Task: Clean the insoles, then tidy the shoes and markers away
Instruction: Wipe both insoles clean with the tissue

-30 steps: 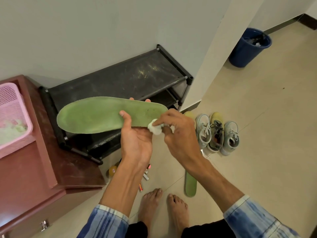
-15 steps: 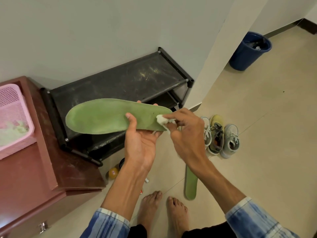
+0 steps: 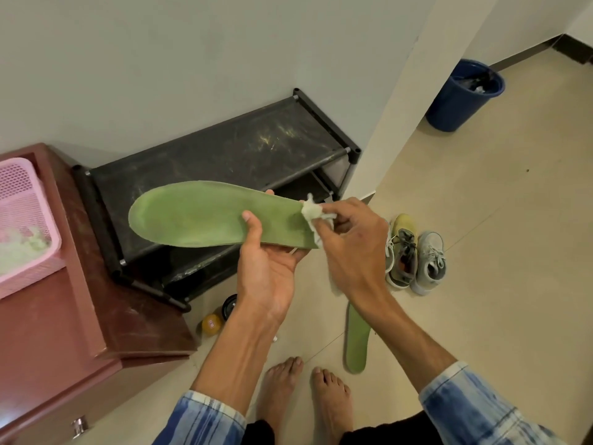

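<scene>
Matt green foam-like insole [image 3: 205, 216], its face faintly mottled; fluffy white cotton wad [image 3: 310, 211]. Shoe rack [image 3: 224, 149]: black shelf sheet, scuffed and dusty, on tube rails. Pink perforated plastic basket [image 3: 19, 200]. Reddish-brown cabinet [image 3: 48, 316], semi-gloss, worn. Glossy blue plastic bin [image 3: 455, 107]. Smooth beige floor tiles [image 3: 497, 252].

No legible text — orange bottle [image 3: 211, 325] label unreadable.

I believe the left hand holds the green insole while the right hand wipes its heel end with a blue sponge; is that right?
Not quite: in the head view the right hand wipes with a white wad, not a blue sponge. The left hand does hold the green insole.
</scene>
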